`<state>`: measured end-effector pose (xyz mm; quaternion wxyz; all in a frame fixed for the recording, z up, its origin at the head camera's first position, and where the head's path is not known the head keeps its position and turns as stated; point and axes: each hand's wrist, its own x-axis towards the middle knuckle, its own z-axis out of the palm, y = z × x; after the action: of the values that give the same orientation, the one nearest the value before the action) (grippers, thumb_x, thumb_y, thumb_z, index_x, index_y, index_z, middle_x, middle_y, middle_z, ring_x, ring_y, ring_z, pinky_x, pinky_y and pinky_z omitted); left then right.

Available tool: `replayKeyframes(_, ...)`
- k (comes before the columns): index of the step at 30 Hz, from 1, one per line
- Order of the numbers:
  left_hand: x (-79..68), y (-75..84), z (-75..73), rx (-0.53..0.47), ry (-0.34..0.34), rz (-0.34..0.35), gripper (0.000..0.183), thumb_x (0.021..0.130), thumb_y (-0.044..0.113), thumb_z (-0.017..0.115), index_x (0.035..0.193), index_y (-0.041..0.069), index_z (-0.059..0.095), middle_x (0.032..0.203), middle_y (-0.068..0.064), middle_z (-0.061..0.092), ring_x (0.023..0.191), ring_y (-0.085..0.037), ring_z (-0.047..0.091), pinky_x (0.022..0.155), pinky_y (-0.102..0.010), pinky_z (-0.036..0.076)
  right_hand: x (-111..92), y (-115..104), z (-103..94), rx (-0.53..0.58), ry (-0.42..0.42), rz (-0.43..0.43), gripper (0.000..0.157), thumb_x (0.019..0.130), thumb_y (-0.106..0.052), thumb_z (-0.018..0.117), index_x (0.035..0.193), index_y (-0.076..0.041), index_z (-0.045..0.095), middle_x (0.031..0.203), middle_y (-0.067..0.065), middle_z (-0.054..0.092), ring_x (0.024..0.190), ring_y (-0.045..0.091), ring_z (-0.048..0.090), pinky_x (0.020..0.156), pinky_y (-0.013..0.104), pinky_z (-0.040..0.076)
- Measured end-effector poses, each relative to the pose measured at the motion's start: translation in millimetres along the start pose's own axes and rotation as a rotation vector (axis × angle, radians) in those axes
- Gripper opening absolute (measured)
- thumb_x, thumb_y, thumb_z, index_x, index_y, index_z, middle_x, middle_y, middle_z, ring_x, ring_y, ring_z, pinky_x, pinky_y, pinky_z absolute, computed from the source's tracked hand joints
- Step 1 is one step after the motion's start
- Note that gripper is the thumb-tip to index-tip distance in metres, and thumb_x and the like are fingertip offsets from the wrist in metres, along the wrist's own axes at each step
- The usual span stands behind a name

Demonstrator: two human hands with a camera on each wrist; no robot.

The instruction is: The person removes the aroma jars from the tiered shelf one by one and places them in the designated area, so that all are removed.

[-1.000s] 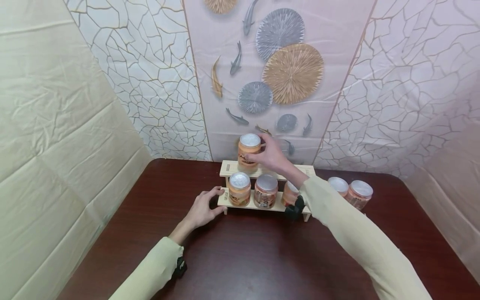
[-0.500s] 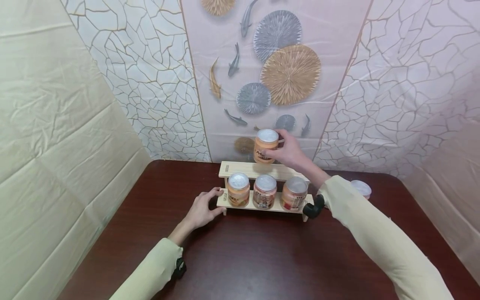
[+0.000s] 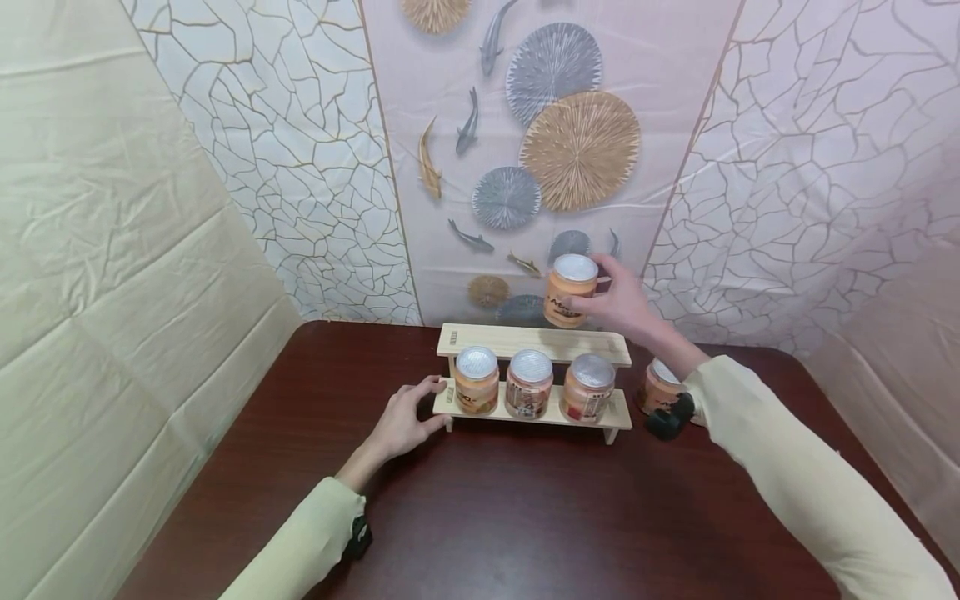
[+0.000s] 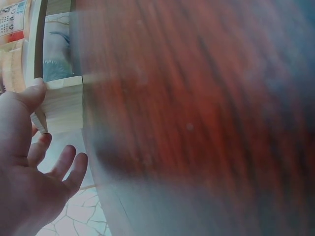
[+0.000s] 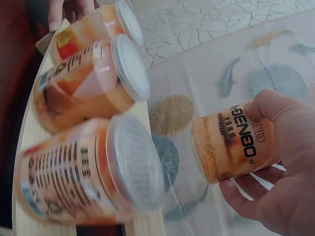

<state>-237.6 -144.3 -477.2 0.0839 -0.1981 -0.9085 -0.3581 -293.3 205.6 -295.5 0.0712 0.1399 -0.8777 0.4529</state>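
My right hand (image 3: 626, 304) grips an orange jar (image 3: 570, 292) with a silver lid, thumb in front and fingers behind. The jar is upright and raised above the upper shelf of a two-tier wooden rack (image 3: 517, 337). In the right wrist view, black lettering shows on that jar (image 5: 234, 142). My left hand (image 3: 401, 421) holds the left end of the rack's lower shelf. Its thumb and a finger pinch the board end (image 4: 64, 105) in the left wrist view. On the lower shelf stand three lidded jars: a left jar (image 3: 476, 387), a middle jar (image 3: 528, 392) and a right jar (image 3: 587, 396).
Right of the rack, another orange jar (image 3: 658, 390) stands on the dark wooden table (image 3: 480, 508), partly hidden by my right wrist and sleeve. A patterned cloth backdrop (image 3: 487, 125) hangs behind the table, and pale cloth walls rise at both sides.
My right hand has carried the jar rightward and slightly up, from the upper shelf's left end to above its right half. The left hand has stayed at the rack.
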Motion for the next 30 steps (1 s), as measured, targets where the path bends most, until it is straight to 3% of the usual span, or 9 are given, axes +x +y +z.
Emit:
replayKeyframes(15, -0.4, 2.1, -1.7, -0.005, 0.008, 0.012, 0.052, 0.084, 0.019, 0.083, 0.131, 0.008, 0.063, 0.143, -0.011, 0.055, 0.12, -0.043, 0.053, 0.098, -0.06, 0.041, -18.9, 15.9, -37.6, -0.064, 0.045, 0.041, 0.072, 0.087, -0.017, 0.075, 0.146, 0.004, 0.039, 0.133, 0.028, 0.049, 0.119, 0.047, 0.051, 0.092, 0.053, 0.044)
replayKeyframes(22, 0.3, 1.3, -1.0, -0.002, 0.012, 0.014, 0.052, 0.084, 0.02, 0.083, 0.13, 0.008, 0.063, 0.143, -0.011, 0.055, 0.119, -0.042, 0.053, 0.097, -0.059, 0.042, -28.5, 27.4, -56.5, -0.086, 0.072, 0.049, 0.071, 0.088, -0.019, 0.075, 0.146, 0.003, 0.04, 0.133, 0.026, 0.049, 0.117, 0.045, 0.053, 0.078, 0.034, 0.048)
replayKeyframes(26, 0.3, 1.0, -0.7, -0.003, 0.012, 0.012, 0.052, 0.083, 0.019, 0.083, 0.13, 0.008, 0.064, 0.143, -0.011, 0.055, 0.119, -0.041, 0.053, 0.097, -0.058, 0.042, -34.5, 33.7, -69.7, -0.1, 0.086, 0.08, 0.073, 0.089, -0.022, 0.075, 0.148, 0.002, 0.038, 0.137, 0.027, 0.047, 0.119, 0.046, 0.051, 0.079, 0.036, 0.046)
replayKeyframes(30, 0.1, 0.8, -0.3, -0.006, 0.012, 0.01, 0.051, 0.083, 0.019, 0.083, 0.129, 0.008, 0.064, 0.143, -0.011, 0.055, 0.118, -0.042, 0.054, 0.097, -0.059, 0.042, -41.3, 39.0, -81.4, -0.113, 0.103, 0.092, 0.073, 0.09, -0.024, 0.075, 0.147, 0.003, 0.038, 0.137, 0.028, 0.046, 0.12, 0.046, 0.05, 0.078, 0.028, 0.045)
